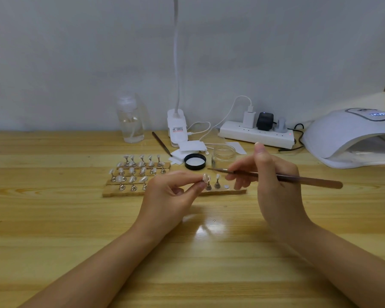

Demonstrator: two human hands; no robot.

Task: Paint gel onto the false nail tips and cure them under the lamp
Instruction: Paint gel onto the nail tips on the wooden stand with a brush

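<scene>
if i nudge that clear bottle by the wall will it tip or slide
The clear bottle probably tips before it slides: it stands tall and narrow on the wooden table. The liquid seems to fill only its lower part, which should steady it a little. The smooth plastic-looking wall may be slippery to hold.

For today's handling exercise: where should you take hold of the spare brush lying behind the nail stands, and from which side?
Pinch the spare brush at mid-handle from above. It lies flat on the table, its near end close to the white pads, so the middle looks freest.
</scene>
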